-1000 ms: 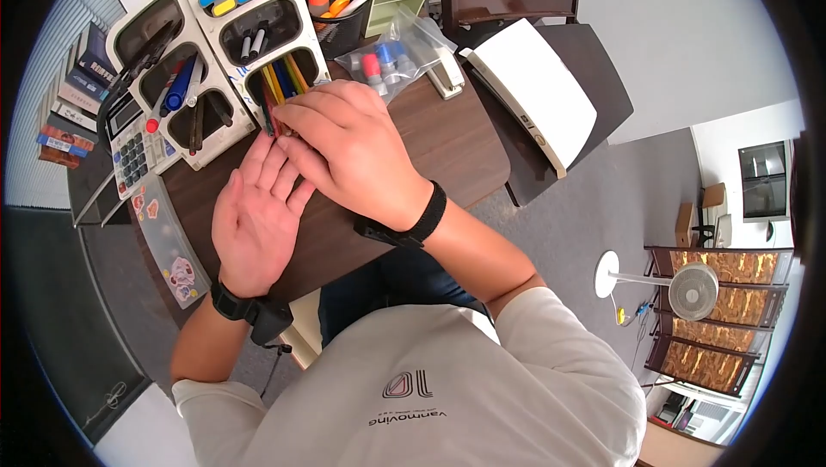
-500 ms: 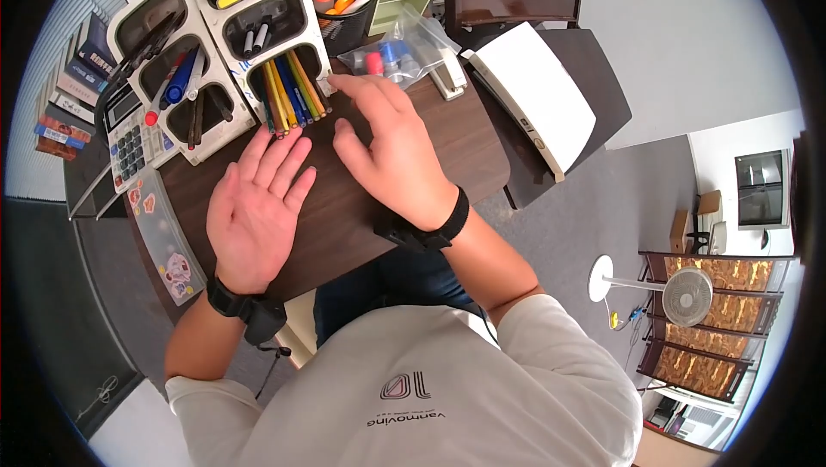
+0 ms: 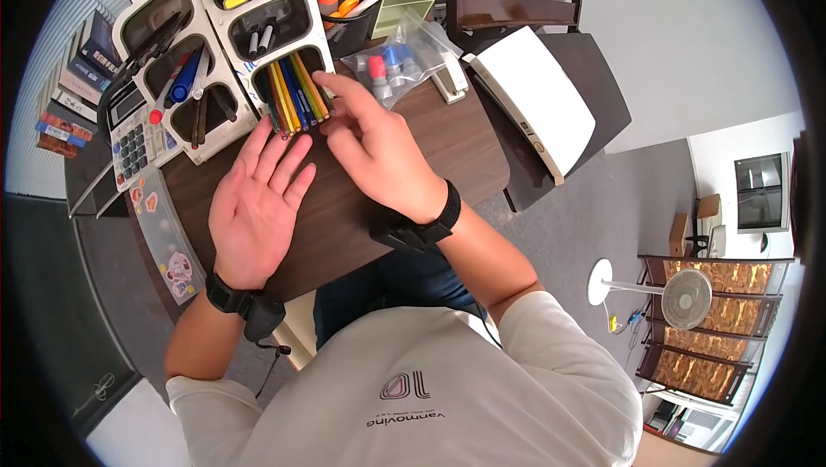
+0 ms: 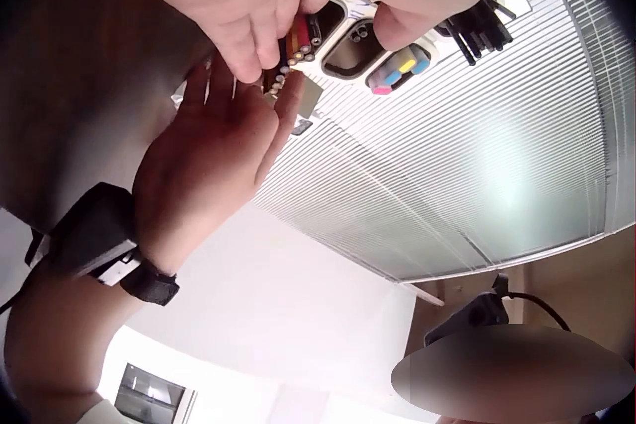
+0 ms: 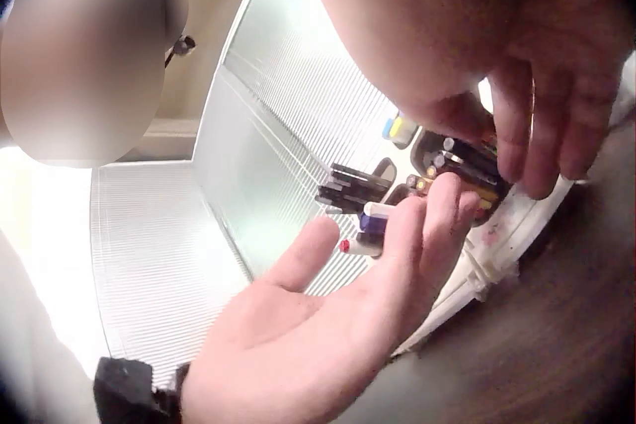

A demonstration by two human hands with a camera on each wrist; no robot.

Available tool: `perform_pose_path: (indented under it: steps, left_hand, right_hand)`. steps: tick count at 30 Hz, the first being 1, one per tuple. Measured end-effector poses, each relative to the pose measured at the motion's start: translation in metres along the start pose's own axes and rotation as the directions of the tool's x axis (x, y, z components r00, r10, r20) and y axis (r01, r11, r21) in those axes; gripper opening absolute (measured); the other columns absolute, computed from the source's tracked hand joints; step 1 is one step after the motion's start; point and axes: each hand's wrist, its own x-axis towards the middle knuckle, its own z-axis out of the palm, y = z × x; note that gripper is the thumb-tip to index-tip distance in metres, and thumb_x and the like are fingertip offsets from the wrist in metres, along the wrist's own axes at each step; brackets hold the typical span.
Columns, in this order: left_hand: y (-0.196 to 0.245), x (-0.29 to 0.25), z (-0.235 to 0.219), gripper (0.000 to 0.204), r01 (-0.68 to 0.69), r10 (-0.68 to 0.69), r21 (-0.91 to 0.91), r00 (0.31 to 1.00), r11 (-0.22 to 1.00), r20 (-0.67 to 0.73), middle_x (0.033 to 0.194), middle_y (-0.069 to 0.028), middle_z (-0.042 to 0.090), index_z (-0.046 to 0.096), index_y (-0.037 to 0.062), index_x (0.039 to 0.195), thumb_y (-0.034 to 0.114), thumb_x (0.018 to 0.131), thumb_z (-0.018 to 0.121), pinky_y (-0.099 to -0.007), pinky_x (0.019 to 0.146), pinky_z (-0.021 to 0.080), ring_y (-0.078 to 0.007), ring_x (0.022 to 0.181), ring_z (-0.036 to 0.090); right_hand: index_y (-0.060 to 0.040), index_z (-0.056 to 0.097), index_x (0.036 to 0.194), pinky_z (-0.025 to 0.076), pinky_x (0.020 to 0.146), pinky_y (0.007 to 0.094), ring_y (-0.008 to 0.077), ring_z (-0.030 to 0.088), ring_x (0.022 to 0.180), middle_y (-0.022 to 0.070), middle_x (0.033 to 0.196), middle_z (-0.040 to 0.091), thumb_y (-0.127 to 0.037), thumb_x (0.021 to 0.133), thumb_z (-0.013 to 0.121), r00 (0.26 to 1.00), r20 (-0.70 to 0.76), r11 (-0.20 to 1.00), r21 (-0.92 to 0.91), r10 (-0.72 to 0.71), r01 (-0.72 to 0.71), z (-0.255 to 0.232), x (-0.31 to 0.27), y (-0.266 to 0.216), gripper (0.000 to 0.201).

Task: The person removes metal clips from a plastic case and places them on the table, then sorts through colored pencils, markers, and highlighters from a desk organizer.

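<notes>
A bundle of coloured pencils point(image 3: 297, 101) lies in the lower right compartment of the white organizer point(image 3: 242, 69), ends pointing toward the person. My left hand point(image 3: 256, 209) is palm up just below them, fingers extended, its fingertips close to the pencil ends at the left. Beside their right side is my right hand point(image 3: 379, 144), fingers bent loosely, the index fingertip near the compartment's edge; contact is unclear. In the right wrist view the left hand point(image 5: 338, 315) shows its palm, holding nothing. The left wrist view shows the right hand point(image 4: 204, 170) by the pencil ends point(image 4: 288, 71).
A calculator point(image 3: 133, 144) and a stickered clear case point(image 3: 169, 239) lie on the left. Behind the right hand are a bag of small bottles point(image 3: 396, 63), a stapler point(image 3: 450, 78) and a black mesh cup point(image 3: 346, 35). Books point(image 3: 77, 80) stand at far left.
The right hand has drawn back right from over the pencils, uncovering them, then shifted slightly back toward their right side. The left hand has stayed nearly in place, palm up.
</notes>
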Motion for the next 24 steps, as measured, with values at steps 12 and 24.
perform_pose_path:
  steps: [12, 24]
  left_hand:
    - [0.002, 0.002, -0.003, 0.068, -0.014, 0.014, -0.003, 1.000, 1.000, 0.000, 0.168, -0.0163, 0.038, 0.026, 0.0016, 0.167, 0.041, 0.113, 0.037, -0.0439, 0.127, 0.030, -0.0292, 0.156, 0.036]
    - [0.001, 0.003, 0.002, 0.070, -0.034, 0.034, 0.021, 0.999, 0.999, -0.034, 0.169, -0.0167, 0.035, 0.025, 0.0004, 0.167, 0.040, 0.111, 0.039, -0.0470, 0.128, 0.029, -0.0312, 0.155, 0.036]
  right_hand:
    - [0.0069, 0.053, 0.146, 0.057, 0.087, 0.0351, 0.0240, 0.073, 0.094, 0.0168, 0.104, 0.073, -0.013, 0.104, 0.060, 1.000, 0.006, 0.992, 0.123, -0.024, 0.023, 0.002, 0.005, 0.012, 0.047]
    - [0.0068, 0.062, 0.136, 0.058, 0.086, 0.0416, 0.0387, 0.072, 0.096, 0.0238, 0.110, 0.070, -0.011, 0.096, 0.069, 0.978, -0.052, 0.950, -0.251, -0.204, 0.185, 0.015, 0.013, -0.009, 0.044]
